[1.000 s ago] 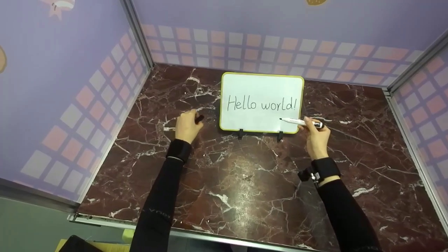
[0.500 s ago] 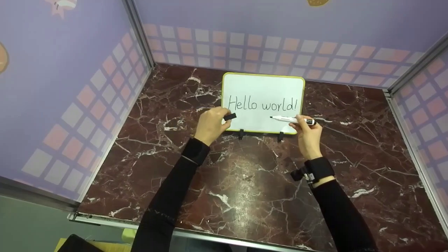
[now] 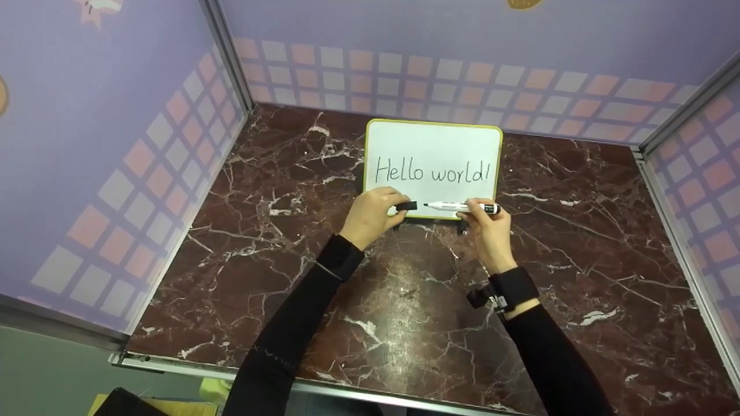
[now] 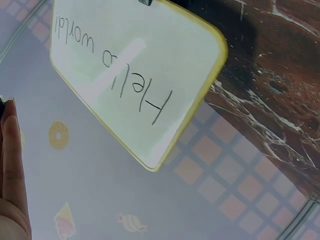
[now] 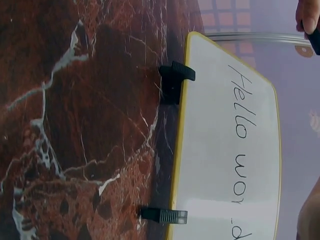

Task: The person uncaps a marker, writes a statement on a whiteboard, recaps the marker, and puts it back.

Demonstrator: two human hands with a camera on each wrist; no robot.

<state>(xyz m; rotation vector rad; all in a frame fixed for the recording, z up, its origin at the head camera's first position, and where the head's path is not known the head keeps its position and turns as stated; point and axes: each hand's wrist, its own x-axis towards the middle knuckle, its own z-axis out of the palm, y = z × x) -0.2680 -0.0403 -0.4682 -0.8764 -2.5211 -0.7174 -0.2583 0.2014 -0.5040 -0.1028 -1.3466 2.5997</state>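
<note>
My left hand (image 3: 370,216) pinches a black marker cap (image 3: 407,205) between thumb and fingers. My right hand (image 3: 489,231) grips a white whiteboard marker (image 3: 451,206) near its black rear end, its bare dark tip pointing left at the cap. A small gap separates tip and cap. Both are held in front of the lower part of a yellow-framed whiteboard (image 3: 433,144), which bears the handwritten words "Hello world!". In the left wrist view only part of the left hand (image 4: 12,175) shows at the left edge. The right wrist view catches the cap (image 5: 315,41) at its top right corner.
The whiteboard stands on black clip feet (image 5: 172,216) on a dark red marbled table (image 3: 404,323). Purple patterned panels (image 3: 451,29) enclose the back and sides. A metal edge (image 3: 358,393) runs along the table's front, with yellow items (image 3: 214,390) below it.
My left hand has come right with the cap, from beside the whiteboard to before its lower edge. My right hand has moved left with the marker, bringing tip and cap close together.
</note>
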